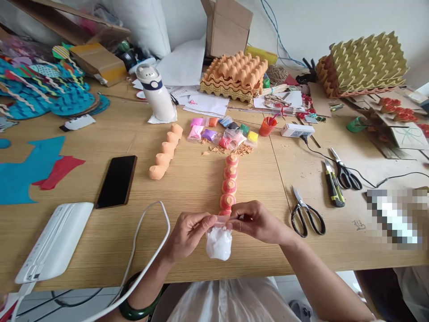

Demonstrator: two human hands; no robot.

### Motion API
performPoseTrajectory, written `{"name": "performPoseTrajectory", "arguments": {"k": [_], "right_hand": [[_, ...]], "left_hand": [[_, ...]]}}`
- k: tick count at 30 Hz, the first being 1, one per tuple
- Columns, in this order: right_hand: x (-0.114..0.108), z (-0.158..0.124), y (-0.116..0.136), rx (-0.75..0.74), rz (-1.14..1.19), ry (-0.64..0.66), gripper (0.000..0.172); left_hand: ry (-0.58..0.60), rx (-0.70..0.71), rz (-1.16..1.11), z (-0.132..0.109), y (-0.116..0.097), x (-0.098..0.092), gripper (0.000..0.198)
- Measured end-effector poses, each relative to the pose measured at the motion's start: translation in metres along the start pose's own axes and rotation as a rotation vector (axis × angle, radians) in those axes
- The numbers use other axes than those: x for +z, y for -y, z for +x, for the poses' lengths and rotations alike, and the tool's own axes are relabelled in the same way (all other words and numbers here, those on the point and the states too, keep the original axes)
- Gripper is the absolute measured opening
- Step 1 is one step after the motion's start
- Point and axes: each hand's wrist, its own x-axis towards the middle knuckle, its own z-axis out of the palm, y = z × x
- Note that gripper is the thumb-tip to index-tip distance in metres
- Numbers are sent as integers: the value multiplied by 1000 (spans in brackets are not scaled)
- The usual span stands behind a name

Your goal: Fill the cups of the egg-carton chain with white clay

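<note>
My left hand (pixel 189 232) and my right hand (pixel 256 221) both pinch the top edge of a small clear bag of white material (pixel 219 241), held just above the wooden table's near edge (pixel 100 250). Just beyond my fingers a row of orange egg-carton cups with pink spiral tops (pixel 228 185) runs away from me. A second row of plain orange cups (pixel 166 152) lies further left. Small bags of coloured material (pixel 223 132) sit past the decorated row.
A black phone (pixel 117 181), a white device (pixel 55 241) with a white cable (pixel 147 250) lie at left. Scissors (pixel 306 214), a utility knife (pixel 333 183) and black scissors (pixel 345 172) lie at right. Egg trays (pixel 234 74), a white bottle (pixel 156 94) and blue paper shapes (pixel 40 96) stand behind.
</note>
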Motion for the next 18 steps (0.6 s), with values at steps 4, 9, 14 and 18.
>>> {"name": "performPoseTrajectory", "arguments": {"k": [4,9,14,18], "right_hand": [[-3,3,9,30,16,62,58],[-23,29,30,-11,-52,-187,57],[-73,106,40,-93,125,-496,58],[-108,177,38,-11,-319,-856,45]], "left_hand": [[-126,-1,29,0,10,-2,53],[-525,-145,-220,10,31,1,53],[-499,-97,-145,14,36,9,55],[-393,94,49,13,35,12,33]]}}
